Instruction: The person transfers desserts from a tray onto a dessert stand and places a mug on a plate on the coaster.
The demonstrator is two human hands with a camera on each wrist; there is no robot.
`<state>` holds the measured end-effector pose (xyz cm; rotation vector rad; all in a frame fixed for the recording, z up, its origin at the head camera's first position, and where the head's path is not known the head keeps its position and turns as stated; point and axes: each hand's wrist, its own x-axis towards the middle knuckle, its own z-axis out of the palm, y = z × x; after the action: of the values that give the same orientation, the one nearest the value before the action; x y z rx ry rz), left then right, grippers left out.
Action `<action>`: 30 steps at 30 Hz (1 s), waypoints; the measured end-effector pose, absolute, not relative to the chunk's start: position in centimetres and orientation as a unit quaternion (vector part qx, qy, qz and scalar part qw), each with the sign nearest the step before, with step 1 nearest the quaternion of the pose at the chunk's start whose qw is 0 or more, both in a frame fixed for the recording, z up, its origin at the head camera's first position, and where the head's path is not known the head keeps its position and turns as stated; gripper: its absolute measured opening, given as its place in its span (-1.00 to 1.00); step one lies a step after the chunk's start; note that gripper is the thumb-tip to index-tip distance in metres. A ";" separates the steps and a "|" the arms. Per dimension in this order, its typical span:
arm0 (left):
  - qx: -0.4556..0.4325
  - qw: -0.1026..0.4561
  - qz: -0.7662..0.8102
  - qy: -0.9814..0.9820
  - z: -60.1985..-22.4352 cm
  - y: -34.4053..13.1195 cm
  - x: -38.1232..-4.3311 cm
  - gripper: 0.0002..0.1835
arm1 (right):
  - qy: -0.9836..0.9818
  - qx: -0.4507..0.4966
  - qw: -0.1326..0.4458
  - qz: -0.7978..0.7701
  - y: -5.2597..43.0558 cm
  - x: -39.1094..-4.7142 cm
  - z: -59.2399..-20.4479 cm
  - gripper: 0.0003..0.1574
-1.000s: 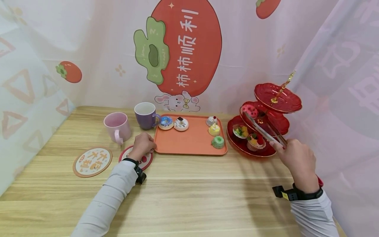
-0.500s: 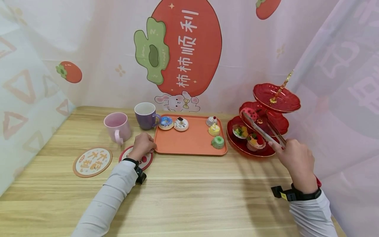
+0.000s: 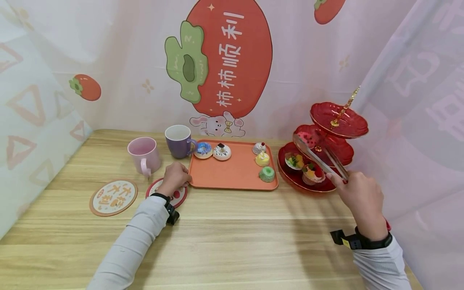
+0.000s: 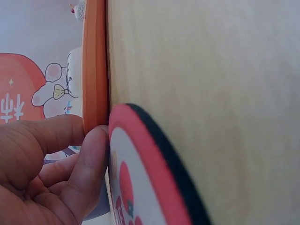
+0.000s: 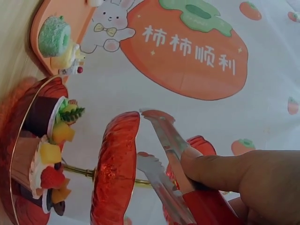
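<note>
Tongs (image 5: pixel 171 137) sit gripped in your right hand (image 3: pixel 364 198), arms spread, reaching toward ten o'clock (twelve being straight away from you). They point at the pink donut (image 3: pixel 309 139), which lies on the ten o'clock side of the stand's middle tier (image 3: pixel 342 152); whether the tips touch it, these views don't tell. Squeeze off-centre and the smooth metal could well flick it over the rim. Raise it straight up and you may bump the top tier (image 3: pixel 354 123), which overhangs at one o'clock, and rock the stand. Dip your wrist and the tongs could scuff the fruit tart (image 3: pixel 313 175) at six o'clock from the donut. Meanwhile your left hand (image 3: pixel 175 177) pinches the orange tray (image 3: pixel 232 174) at its eight o'clock corner; an absent-minded tug could jostle the purple mug (image 3: pixel 177 146), close by at ten o'clock.
</note>
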<state>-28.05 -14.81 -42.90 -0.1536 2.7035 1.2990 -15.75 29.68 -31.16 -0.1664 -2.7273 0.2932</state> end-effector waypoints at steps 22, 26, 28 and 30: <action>-0.065 0.076 0.437 0.894 -43.3 -14.9 -28.4 -0.94 | -0.972 0.027 0.198 0.121 25.4 -17.3 -33.0 -0.48; -0.071 0.082 0.433 0.895 -43.2 -14.9 -28.5 -0.92 | -0.973 0.039 0.191 0.126 25.0 -17.8 -33.8 -0.47; -0.071 0.079 0.430 0.897 -43.2 -14.9 -28.5 -0.94 | -0.972 0.043 0.190 0.130 24.8 -17.9 -34.2 -0.44; -0.069 0.077 0.428 0.898 -43.2 -14.8 -28.5 -0.96 | -0.972 0.044 0.188 0.135 24.6 -18.1 -34.6 -0.45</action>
<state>-28.47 -14.83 -43.24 -0.2068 2.6892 1.2824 -18.12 24.57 -34.63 0.1245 -2.7336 0.3799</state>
